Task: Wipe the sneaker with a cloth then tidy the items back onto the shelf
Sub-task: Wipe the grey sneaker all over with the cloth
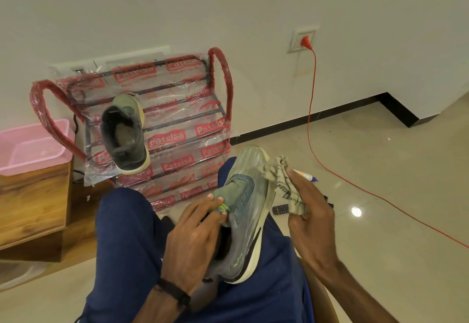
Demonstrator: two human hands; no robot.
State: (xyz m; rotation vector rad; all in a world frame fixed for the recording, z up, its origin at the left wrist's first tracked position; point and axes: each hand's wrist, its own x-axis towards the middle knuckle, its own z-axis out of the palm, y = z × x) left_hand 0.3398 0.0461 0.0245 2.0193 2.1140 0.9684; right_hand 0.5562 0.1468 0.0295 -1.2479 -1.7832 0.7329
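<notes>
Sneaker (247, 211) lies on the lap, toe pointing away; left hand (195, 236) grips its tongue. Right hand (311, 211) clutches cloth (284, 183) just right of the toe side, nearest for wiping.

Second sneaker (124, 133) blocks the shelf's (177, 109) left; right half free.

One head-worn wide-angle camera looks forward and steeply down from above the seated person's lap, close over the sneaker (243, 211) on the thigh; the shoe rack (177, 129) against the wall stands just ahead.
</notes>
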